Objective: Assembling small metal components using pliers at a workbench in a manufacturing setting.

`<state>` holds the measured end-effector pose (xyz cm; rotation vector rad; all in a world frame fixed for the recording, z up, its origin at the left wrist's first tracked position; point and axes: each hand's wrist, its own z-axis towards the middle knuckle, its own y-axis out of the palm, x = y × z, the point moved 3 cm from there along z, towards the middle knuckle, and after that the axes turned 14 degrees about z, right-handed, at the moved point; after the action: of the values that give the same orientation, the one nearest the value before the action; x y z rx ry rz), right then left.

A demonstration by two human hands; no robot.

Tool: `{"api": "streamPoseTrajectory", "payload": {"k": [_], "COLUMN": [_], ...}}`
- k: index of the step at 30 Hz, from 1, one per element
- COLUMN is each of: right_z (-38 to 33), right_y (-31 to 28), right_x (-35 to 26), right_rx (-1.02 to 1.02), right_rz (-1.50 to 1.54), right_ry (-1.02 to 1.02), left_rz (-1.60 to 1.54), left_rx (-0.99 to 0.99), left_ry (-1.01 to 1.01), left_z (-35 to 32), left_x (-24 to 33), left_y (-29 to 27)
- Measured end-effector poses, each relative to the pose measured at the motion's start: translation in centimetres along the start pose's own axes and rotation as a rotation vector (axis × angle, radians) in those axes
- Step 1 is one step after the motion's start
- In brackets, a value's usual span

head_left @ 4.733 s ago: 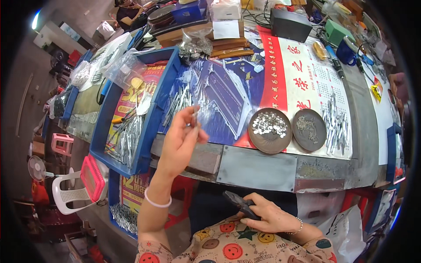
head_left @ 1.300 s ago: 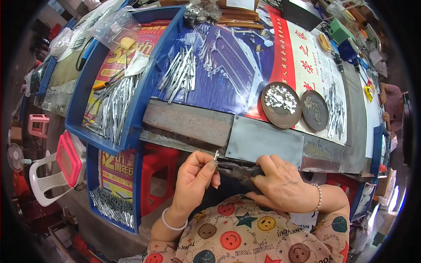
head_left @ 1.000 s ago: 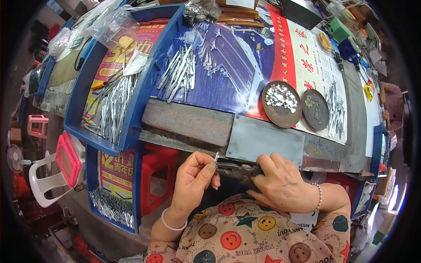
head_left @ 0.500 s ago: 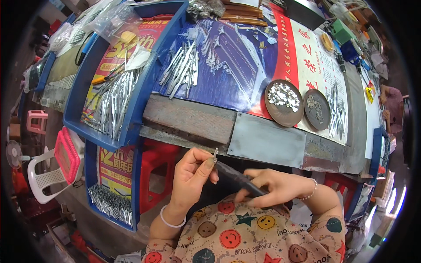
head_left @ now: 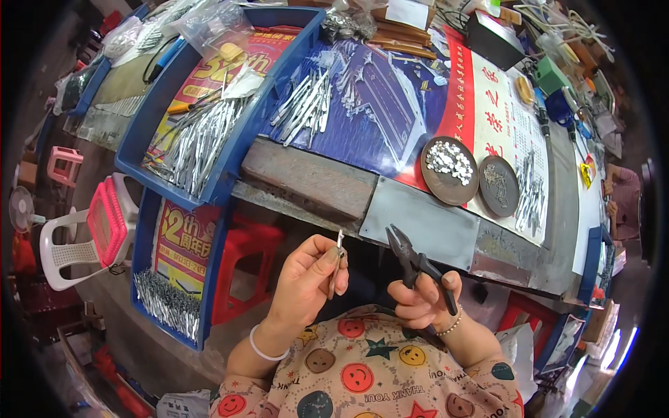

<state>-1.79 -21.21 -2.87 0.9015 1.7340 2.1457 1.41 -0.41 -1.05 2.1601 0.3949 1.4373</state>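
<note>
Head view: L hand (head_left: 306, 279) pinches a small metal strip (head_left: 338, 259) betw. thumb and fingers, held in the air just below the front edge of the workbench (head_left: 425, 223), above the lap. R hand (head_left: 421, 299) is closed round the handles of dark pliers (head_left: 412, 261); the pliers' nose looks closed or nearly so and grips nothing.

Risk: strip is thin and held by its lower part only; a slack pinch or a knock from the pliers' nose could drop it into the lap or onto the floor, where it would be hard to find. Pliers' tip is near L fingertips, so a misjudged bite could nip skin.

Orientation: strip's long axis runs near-vertical, free end up toward the bench edge. Pliers' axis is diagonal, nose up-left toward the strip, handles down-right. Strip and pliers apart, not touching.

Bench: two round dishes, one w/ small bright parts (head_left: 449, 160); blue tray of metal strips (head_left: 198, 143) at left.
</note>
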Motion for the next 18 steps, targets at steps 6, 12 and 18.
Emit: {"api": "streamPoseTrajectory", "payload": {"k": [6, 12, 18], "right_z": [-0.5, -0.5, -0.5], "right_y": [-0.4, -0.6, -0.7], "right_x": [0.8, 1.4, 1.3], "right_rx": [0.028, 0.137, 0.271], "right_rz": [-0.036, -0.204, -0.395], "right_ry": [0.033, 0.043, 0.033], "left_rz": [0.049, 0.186, 0.596], "left_rx": [0.013, 0.135, 0.624], "left_ry": [-0.06, -0.043, 0.024], "left_z": [-1.5, -5.0, -12.2], "left_x": [-0.1, -0.3, 2.1], "left_y": [-0.2, -5.3, -15.4]}}
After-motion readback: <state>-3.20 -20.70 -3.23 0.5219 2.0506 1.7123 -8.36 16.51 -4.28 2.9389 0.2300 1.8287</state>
